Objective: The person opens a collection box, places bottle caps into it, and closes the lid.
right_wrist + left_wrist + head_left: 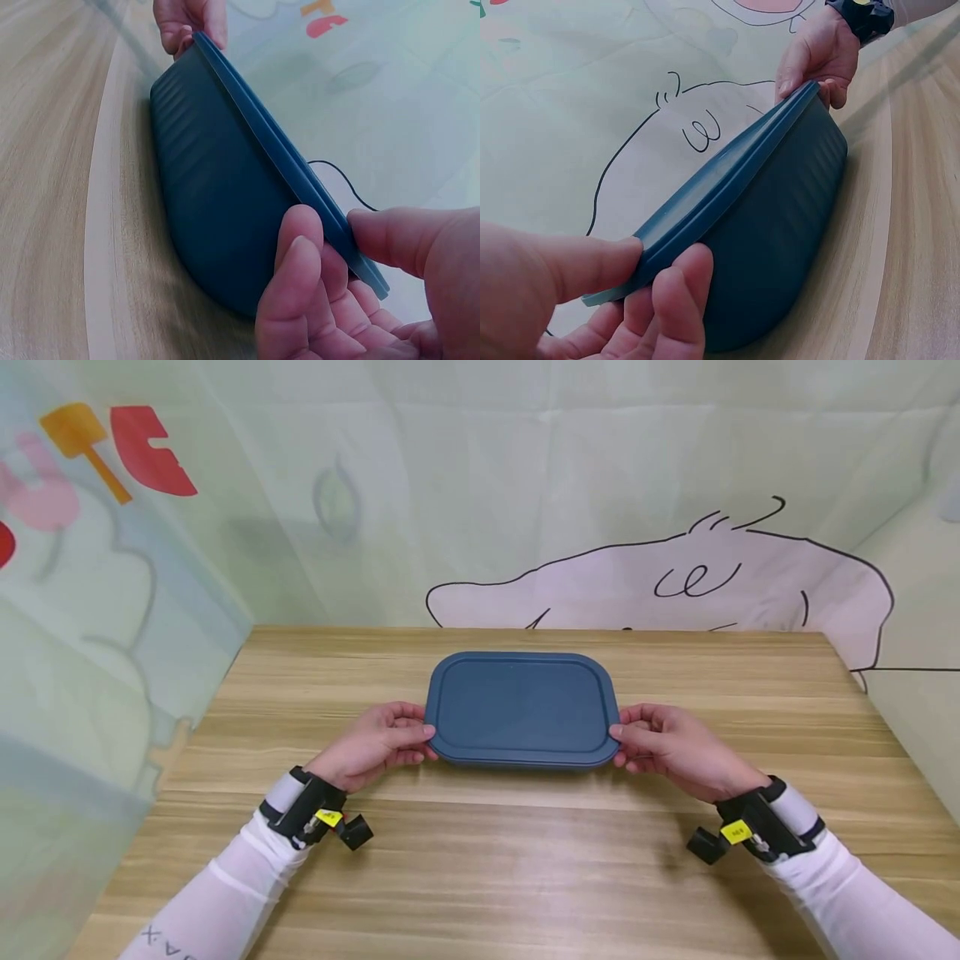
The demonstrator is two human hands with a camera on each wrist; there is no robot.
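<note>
A dark blue rectangular lidded container (522,706) with rounded corners is on the wooden table, its lid facing up. My left hand (385,742) grips the lid's rim at the left end, thumb on top and fingers curled beneath. At the opposite end my right hand (667,745) pinches the rim the same way. In the left wrist view the deep, ribbed side of the container (780,217) shows below the lid. The right wrist view shows the lid's edge (277,157) lying flush along the body. What the container holds is hidden.
The light wooden table (480,860) extends around the container on all sides. Behind it hangs a pale printed cloth (480,485) with cartoon drawings, which continues down the left side. Each wrist wears a black strap with a small camera (352,832).
</note>
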